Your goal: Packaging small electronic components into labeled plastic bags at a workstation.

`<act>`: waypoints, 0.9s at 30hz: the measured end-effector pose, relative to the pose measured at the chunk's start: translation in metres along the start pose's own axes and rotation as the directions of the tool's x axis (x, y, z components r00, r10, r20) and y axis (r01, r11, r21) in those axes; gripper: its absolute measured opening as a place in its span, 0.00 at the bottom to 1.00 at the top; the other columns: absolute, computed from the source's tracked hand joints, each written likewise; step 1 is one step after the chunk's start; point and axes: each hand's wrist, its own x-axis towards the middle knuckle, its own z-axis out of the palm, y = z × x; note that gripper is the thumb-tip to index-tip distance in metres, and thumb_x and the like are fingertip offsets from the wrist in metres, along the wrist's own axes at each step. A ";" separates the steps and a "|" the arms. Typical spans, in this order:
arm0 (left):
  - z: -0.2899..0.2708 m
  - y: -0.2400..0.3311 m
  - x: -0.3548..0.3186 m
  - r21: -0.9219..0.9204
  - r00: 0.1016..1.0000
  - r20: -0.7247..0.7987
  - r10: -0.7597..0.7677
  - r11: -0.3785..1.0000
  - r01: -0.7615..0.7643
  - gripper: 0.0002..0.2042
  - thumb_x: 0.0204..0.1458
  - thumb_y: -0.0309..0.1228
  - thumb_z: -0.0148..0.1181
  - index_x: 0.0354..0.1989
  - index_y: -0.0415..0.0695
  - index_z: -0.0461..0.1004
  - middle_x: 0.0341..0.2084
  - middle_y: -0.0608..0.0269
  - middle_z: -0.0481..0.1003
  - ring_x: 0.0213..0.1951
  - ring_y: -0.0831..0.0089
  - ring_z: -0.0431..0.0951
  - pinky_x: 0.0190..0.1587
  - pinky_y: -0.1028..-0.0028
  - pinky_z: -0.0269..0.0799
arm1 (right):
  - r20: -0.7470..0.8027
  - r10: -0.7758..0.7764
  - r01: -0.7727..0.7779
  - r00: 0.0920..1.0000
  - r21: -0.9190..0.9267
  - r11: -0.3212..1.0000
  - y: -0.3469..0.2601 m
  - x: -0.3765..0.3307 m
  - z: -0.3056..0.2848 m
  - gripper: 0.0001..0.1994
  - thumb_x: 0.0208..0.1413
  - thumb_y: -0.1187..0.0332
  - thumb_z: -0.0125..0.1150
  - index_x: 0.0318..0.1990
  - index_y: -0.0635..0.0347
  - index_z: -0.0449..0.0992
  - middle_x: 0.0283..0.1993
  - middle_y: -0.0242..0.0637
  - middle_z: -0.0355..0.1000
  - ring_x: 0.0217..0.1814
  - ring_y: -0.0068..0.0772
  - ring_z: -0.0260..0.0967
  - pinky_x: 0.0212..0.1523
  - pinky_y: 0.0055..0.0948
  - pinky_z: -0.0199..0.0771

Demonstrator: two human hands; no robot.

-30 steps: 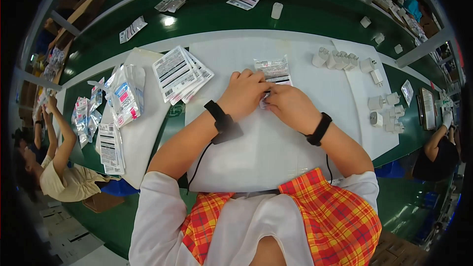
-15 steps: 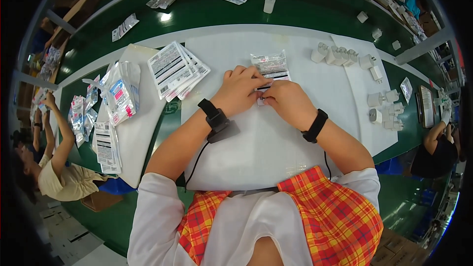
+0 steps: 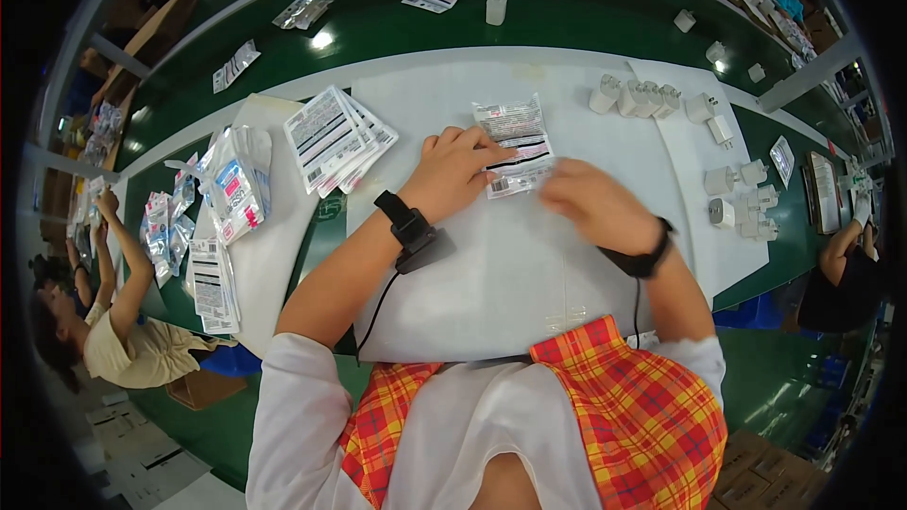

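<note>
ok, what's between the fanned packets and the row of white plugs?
Head view: one printed packet lies between them, the left hand at its left edge. Bare white sheet separates that packet from the white plugs.

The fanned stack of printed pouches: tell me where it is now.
In the head view, the fanned stack lies left of centre, between the filled plastic bag on its left and the left hand on its right.

Here's the silvery packet (image 3: 519,140), lying flat!
It sits slightly askew on the white sheet (image 3: 463,297), dark print and a barcode showing.
</note>
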 end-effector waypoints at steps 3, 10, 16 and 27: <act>-0.013 -0.014 -0.019 -0.006 0.999 -0.042 0.021 1.000 -0.022 0.18 0.49 0.30 0.60 0.51 0.57 0.76 0.44 0.72 0.71 0.51 0.66 0.65 0.54 0.64 0.52 | -0.390 0.427 -0.305 0.816 0.337 0.891 0.002 -0.119 -0.044 0.03 0.54 0.78 0.54 0.35 0.62 0.67 0.32 0.31 0.62 0.36 0.26 0.59 0.39 0.26 0.62; -0.022 0.020 0.005 0.067 0.999 0.020 0.031 0.997 -0.032 0.14 0.45 0.33 0.64 0.41 0.49 0.78 0.42 0.69 0.72 0.47 0.66 0.67 0.51 0.65 0.55 | -0.418 0.906 -0.985 -0.063 0.171 0.010 0.044 -0.502 0.023 0.17 0.57 0.74 0.54 0.55 0.64 0.66 0.45 0.38 0.68 0.44 0.30 0.65 0.44 0.28 0.67; -0.014 0.025 0.006 0.327 0.986 -0.093 0.137 0.940 -0.100 0.10 0.41 0.33 0.65 0.34 0.50 0.78 0.37 0.68 0.71 0.43 0.66 0.67 0.45 0.65 0.58 | -0.704 0.605 -0.922 0.372 -0.208 0.325 -0.014 -0.311 -0.048 0.20 0.60 0.70 0.53 0.58 0.67 0.65 0.58 0.55 0.65 0.62 0.54 0.61 0.62 0.42 0.59; -0.039 0.006 -0.042 0.213 0.994 -0.065 0.090 0.974 -0.074 0.22 0.42 0.33 0.65 0.50 0.52 0.73 0.48 0.63 0.69 0.48 0.61 0.66 0.52 0.63 0.59 | -0.023 0.268 -0.269 0.963 -0.094 0.959 0.027 0.056 -0.017 0.33 0.48 0.72 0.64 0.64 0.58 0.60 0.63 0.46 0.58 0.60 0.52 0.61 0.59 0.36 0.65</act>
